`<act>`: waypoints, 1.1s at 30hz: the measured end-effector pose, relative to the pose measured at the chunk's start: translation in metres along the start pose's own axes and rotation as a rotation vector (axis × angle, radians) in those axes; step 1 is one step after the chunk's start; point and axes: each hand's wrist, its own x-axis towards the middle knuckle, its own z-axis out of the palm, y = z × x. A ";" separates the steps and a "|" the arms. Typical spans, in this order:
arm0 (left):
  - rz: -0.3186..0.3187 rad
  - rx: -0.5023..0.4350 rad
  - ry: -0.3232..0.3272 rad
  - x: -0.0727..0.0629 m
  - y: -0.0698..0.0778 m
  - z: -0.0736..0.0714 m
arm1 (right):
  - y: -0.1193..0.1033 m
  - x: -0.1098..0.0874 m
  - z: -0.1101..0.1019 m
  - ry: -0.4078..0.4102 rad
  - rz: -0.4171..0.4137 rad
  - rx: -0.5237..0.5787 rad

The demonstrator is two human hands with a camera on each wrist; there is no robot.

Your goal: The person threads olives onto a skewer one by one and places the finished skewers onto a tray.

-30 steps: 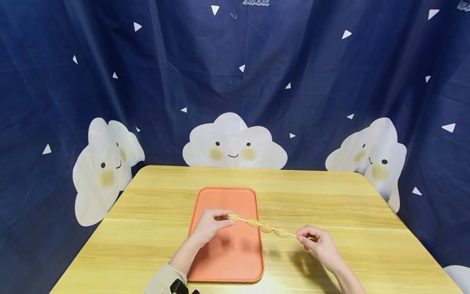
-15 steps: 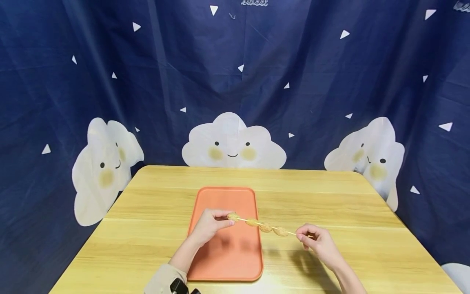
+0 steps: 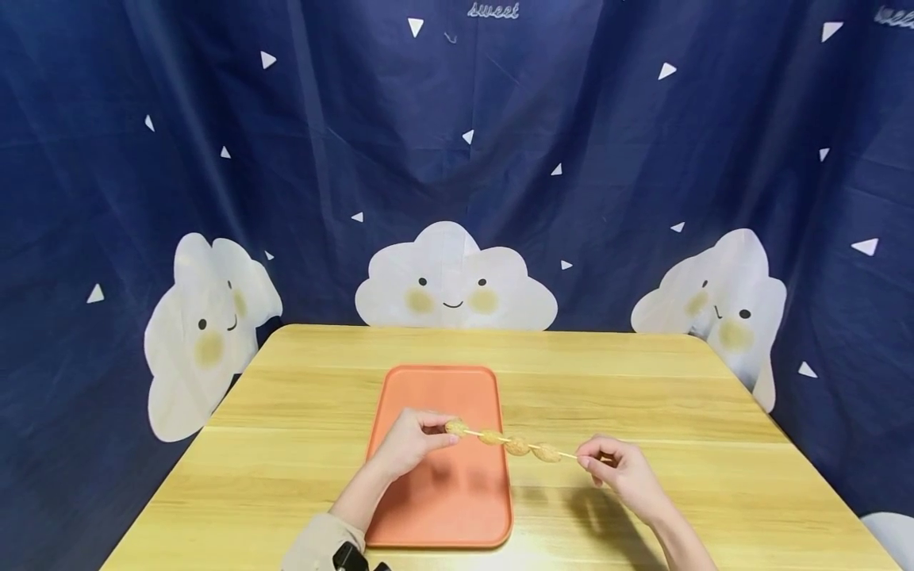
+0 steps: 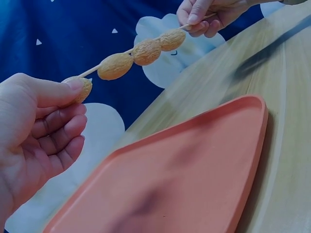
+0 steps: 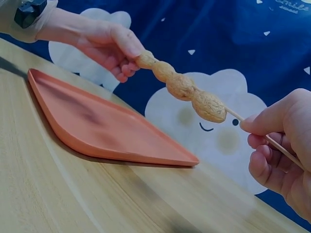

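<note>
A thin wooden skewer carries several wrinkled, golden-brown oval food balls and is held in the air, sloping down to the right in the head view. The left hand pinches the leftmost ball between thumb and fingers; the skewer's tip there is hidden. At the opposite end, the right hand pinches the bare stick, whose tail runs across the palm in the right wrist view. A gap of bare stick shows beside the leftmost ball. Beneath the left hand lies an orange rectangular tray.
The tray rests on a light wooden table, left of its middle. Behind the table hangs a dark blue curtain with white clouds and triangles. A black device is worn at the left wrist.
The left hand and the ball it pinches have shifted slightly right and down, a little closer to the neighbouring ball. The right hand stays nearly in place, and the head view has tilted slightly.
</note>
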 end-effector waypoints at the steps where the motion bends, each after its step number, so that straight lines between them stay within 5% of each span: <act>1: 0.002 -0.002 -0.005 0.000 0.000 0.001 | 0.000 0.000 0.000 0.000 0.005 -0.001; 33: -0.028 -0.072 0.009 -0.002 -0.009 0.005 | 0.002 0.000 0.008 -0.023 0.003 0.050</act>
